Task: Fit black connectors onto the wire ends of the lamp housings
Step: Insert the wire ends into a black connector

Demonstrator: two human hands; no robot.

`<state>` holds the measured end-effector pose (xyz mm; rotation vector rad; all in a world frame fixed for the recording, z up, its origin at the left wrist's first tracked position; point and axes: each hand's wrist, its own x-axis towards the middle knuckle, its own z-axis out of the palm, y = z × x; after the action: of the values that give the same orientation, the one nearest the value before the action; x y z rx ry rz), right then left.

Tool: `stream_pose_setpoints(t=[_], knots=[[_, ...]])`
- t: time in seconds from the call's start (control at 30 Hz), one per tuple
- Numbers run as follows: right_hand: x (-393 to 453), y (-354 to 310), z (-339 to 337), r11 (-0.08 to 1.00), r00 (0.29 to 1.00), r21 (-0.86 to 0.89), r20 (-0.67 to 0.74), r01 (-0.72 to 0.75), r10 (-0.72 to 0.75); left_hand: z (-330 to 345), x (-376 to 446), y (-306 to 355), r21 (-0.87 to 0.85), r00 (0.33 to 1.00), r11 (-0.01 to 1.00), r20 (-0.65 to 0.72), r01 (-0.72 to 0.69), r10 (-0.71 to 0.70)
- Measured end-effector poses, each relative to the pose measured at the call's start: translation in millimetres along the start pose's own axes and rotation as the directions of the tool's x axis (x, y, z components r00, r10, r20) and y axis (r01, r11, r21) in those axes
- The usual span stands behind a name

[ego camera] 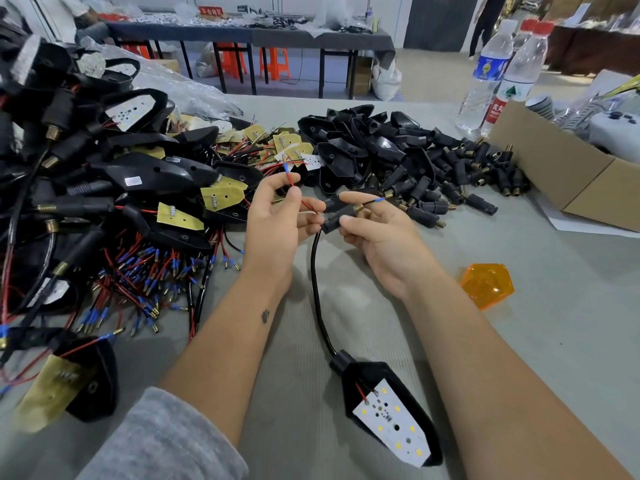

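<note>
**A:** Grey felt covers the worktop (519,271), and behind it the room is just more tables and stools. What are you holding?

**B:** My right hand (384,244) pinches a black connector (341,216) by its body, brass thread pointing away from me. My left hand (277,220) pinches the red wire (301,199) just left of that connector. The black wire (372,201) already pokes out past the thread. The lamp housing (388,407) lies nearer me than the connector, joined to it by the black cable (316,289).

**A:** How does it handle?

**B:** I judge the connector light and rigid, fine to grip on its sides. The wires are thin and floppy, so I would hold close to the blue-sleeved tip; the crimp could bend.

**A:** Anything unclear?

**B:** My fingers (346,221) cover the connector's rear, so I cannot tell how far the cable has entered. Left of the connector, the heap of housings (104,168) is too tangled to count.
</note>
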<state>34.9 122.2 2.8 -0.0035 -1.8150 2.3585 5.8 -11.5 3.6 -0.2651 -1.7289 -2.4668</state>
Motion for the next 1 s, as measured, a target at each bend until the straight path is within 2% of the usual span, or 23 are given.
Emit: stream_pose_setpoints(t=[0.13,0.3,0.4,0.57,0.73,1.0], knots=[[0.4,0.9,2.6,1.000,1.000,-0.012,-0.013,0.008,-0.008,0.3,0.4,0.8,0.056,1.000,0.998,-0.029,0.011,-0.009],[2.7,1.4,3.1,0.999,0.998,0.049,-0.060,-0.001,0.004,2.4,-2.1,-0.7,0.218,0.998,0.974,0.035,-0.057,0.050],[1.9,1.9,3.8,0.998,0.998,0.059,-0.063,-0.002,0.006,3.3,-3.3,-0.5,0.233,0.993,0.967,0.091,-0.101,0.081],[2.8,0.0,2.1,0.987,0.996,0.158,-0.089,-0.017,0.032,1.7,-3.8,0.3,0.212,0.982,0.961,0.102,-0.179,0.161],[4.0,-1.0,-0.9,0.968,0.991,0.249,-0.123,-0.019,0.052,-4.3,1.5,-3.5,0.248,0.990,0.958,0.050,-0.143,0.134],[5.1,-1.9,-2.9,0.917,0.985,0.399,-0.151,-0.013,0.080,-7.0,2.4,-7.5,0.344,0.990,0.929,0.079,-0.136,0.116]])
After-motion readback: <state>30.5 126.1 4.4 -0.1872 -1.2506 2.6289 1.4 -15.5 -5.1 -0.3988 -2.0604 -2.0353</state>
